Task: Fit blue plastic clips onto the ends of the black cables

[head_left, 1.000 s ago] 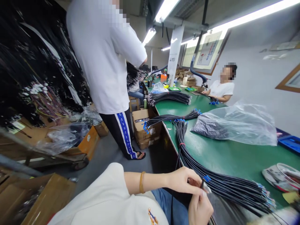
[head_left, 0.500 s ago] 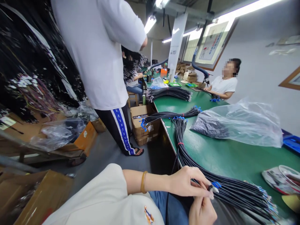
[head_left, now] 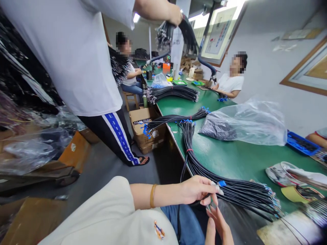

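Note:
My left hand (head_left: pixel 195 190), with a yellow bangle on its wrist, is closed in a pinch on a thin black cable (head_left: pixel 179 217), which trails down over my lap. A blue connector (head_left: pixel 222 183) shows right at its fingertips; whether it belongs to the held cable I cannot tell. Just below, my right hand (head_left: pixel 220 226) has its thumb and fingers apart, the fingertips close under the left hand's. Behind both hands lies a long bundle of black cables (head_left: pixel 204 169) along the table edge, tied with a red band (head_left: pixel 189 150).
On the green table (head_left: pixel 245 154) lie more cable bundles (head_left: pixel 176 93), a clear plastic bag (head_left: pixel 255 124) of dark parts, a blue tray (head_left: pixel 302 143) and a tape roll (head_left: pixel 297 194). A standing person (head_left: pixel 89 61) is at left, beside cardboard boxes (head_left: pixel 146 137). Others sit around the table.
My right hand has dropped away slightly and its thumb and fingers have parted. My left hand still pinches the cable. The standing person now holds a cable bundle out over the table.

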`<state>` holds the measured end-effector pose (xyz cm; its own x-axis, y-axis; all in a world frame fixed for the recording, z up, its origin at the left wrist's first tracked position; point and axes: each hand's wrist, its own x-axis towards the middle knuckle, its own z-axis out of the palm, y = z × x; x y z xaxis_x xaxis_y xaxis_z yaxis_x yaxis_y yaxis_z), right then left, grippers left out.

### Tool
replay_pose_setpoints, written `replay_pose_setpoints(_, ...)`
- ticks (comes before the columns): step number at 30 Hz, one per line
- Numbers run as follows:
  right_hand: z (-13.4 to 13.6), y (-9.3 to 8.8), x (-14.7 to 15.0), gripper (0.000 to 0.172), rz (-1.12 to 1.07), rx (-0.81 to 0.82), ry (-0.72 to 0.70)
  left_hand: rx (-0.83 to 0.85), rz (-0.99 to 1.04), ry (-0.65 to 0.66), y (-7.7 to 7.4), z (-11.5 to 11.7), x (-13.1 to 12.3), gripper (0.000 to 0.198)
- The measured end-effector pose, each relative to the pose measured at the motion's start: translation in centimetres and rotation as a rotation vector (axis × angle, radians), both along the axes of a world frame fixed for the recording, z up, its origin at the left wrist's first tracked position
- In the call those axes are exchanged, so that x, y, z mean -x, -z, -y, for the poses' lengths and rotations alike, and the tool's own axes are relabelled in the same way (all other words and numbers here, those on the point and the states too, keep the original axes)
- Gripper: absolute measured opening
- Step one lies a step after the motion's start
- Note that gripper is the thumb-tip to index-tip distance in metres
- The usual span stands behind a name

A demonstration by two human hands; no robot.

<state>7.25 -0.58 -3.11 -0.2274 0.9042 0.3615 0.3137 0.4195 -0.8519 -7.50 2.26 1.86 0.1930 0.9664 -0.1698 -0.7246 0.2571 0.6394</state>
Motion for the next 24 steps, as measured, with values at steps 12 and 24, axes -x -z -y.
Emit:
replay_pose_setpoints(12,1.7,0.9,0.3,0.050,0.020,0.053,0.031,0.017,-0.050,0.160,2.6,0.7,-0.6,0.030)
replay_pose_setpoints(24,1.8,2.4,-0.4,0.055,-0.021,0.108,0.095,0.133,-0.109,0.161,2.9,0.9,-1.0,0.026)
